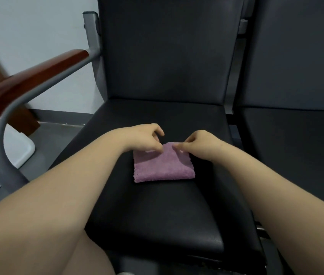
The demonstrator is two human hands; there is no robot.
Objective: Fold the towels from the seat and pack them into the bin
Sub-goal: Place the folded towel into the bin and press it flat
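We log one view: head-worn, wide-angle | faces forward and down onto the black seat [157,215] | close, forearms [57,195] enter from the bottom edge | armrest [28,80] at left

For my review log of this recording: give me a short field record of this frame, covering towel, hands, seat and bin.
towel: purple, folded, lying flat on the seat
left hand: pinches the towel's far edge
right hand: pinches the same edge, beside the left hand
seat: black, padded
bin: white, on the floor left of the seat, partly hidden by the armrest
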